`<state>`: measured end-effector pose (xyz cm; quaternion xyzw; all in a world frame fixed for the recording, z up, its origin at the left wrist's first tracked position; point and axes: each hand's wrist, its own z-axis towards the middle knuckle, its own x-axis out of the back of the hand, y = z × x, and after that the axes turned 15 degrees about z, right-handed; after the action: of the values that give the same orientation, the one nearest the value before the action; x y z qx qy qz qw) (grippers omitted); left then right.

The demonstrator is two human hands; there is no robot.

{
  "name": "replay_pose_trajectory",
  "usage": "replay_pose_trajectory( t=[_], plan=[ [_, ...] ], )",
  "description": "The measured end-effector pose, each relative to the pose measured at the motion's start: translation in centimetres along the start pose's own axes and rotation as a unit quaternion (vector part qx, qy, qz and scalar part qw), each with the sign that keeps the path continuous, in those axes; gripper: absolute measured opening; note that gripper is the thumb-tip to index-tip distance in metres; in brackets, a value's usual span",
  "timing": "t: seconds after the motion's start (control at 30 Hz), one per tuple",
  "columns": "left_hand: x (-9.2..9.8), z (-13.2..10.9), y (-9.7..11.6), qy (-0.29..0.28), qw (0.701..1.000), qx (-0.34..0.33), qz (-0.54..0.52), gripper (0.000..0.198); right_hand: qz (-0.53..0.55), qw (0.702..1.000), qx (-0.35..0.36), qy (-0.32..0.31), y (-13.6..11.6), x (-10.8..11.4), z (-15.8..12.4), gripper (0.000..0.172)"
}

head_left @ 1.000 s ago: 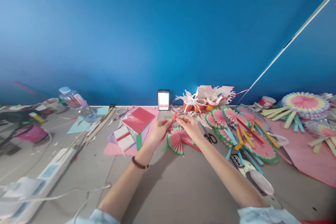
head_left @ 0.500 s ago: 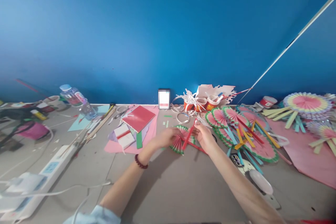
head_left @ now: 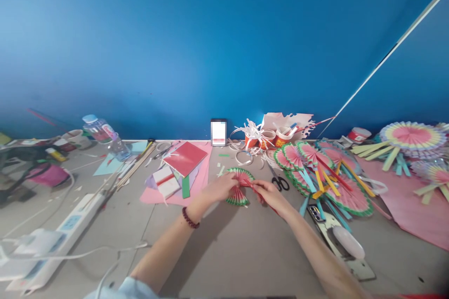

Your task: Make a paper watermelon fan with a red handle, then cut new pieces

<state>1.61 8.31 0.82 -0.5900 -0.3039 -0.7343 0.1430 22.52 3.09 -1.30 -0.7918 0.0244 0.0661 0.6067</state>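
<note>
Left wrist (head_left: 199, 204) bears one dark maroon bracelet (head_left: 190, 218) of small, round, bead-like segments; pale blue sleeve (head_left: 135, 289), plain-coloured, covers the arm above the bare forearm (head_left: 164, 253).

What I read from my end is a papercraft workspace. The worktop (head_left: 210, 257) is strewn with craft supplies: left of my left grip (head_left: 220, 188) I see a red sheet (head_left: 185, 159), pink paper (head_left: 150, 197) and, farther out, thin sticks (head_left: 136, 168). Just right of and beyond my right grip (head_left: 271, 195) lie scissors (head_left: 280, 184), with pleated paper fans (head_left: 411, 136) farther right. Beyond both grips, paper cups (head_left: 281, 141) and white cut strips (head_left: 251, 128) sit near a blue wall (head_left: 210, 46). Well to their left lies a power strip (head_left: 72, 223).
</note>
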Motion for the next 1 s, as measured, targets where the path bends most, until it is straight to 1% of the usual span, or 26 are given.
replay_pose_trajectory(
  t=[0.1, 0.17, 0.27, 0.37, 0.43, 0.5, 0.57, 0.67, 0.77, 1.0],
  plan=[
    [-0.3, -0.9, 0.3, -0.010, 1.000, 0.025, 0.015, 0.025, -0.072, 0.995, 0.064, 0.004, 0.4, 0.2, 0.1, 0.028],
    [-0.7, -1.4, 0.3, 0.001, 0.999, 0.045, 0.015, 0.027, -0.130, 0.985, 0.112, -0.006, 0.5, 0.3, 0.0, 0.026],
    [-1.6, -1.9, 0.1, 0.034, 0.997, 0.054, 0.031, 0.024, -0.195, 0.965, 0.172, -0.036, 0.4, 0.2, -0.2, 0.024],
    [-2.6, -2.2, -0.3, 0.074, 0.995, 0.049, 0.049, 0.020, -0.230, 0.949, 0.209, -0.059, 0.6, -0.1, -0.3, 0.022],
    [-3.1, -2.2, -0.5, 0.104, 0.992, 0.046, 0.047, 0.017, -0.260, 0.939, 0.219, -0.050, 0.9, -0.3, -0.3, 0.021],
    [-3.4, -2.3, -0.6, 0.131, 0.990, 0.039, 0.038, 0.014, -0.294, 0.928, 0.226, -0.026, 1.3, -0.5, -0.4, 0.023],
    [-3.3, -2.4, -0.6, 0.146, 0.988, 0.031, 0.033, 0.014, -0.322, 0.917, 0.237, 0.001, 1.6, -0.7, -0.6, 0.024],
    [-2.9, -2.5, -0.3, 0.152, 0.987, 0.034, 0.027, 0.018, -0.353, 0.906, 0.234, 0.020, 1.8, -1.2, -1.1, 0.024],
    [-2.7, -2.6, -0.2, 0.148, 0.988, 0.039, 0.019, 0.021, -0.375, 0.900, 0.223, 0.016, 1.6, -1.6, -1.5, 0.026],
    [-3.2, -2.6, -0.5, 0.143, 0.989, 0.041, 0.018, 0.022, -0.410, 0.881, 0.234, 0.021, 1.5, -2.1, -1.5, 0.029]
  ],
)
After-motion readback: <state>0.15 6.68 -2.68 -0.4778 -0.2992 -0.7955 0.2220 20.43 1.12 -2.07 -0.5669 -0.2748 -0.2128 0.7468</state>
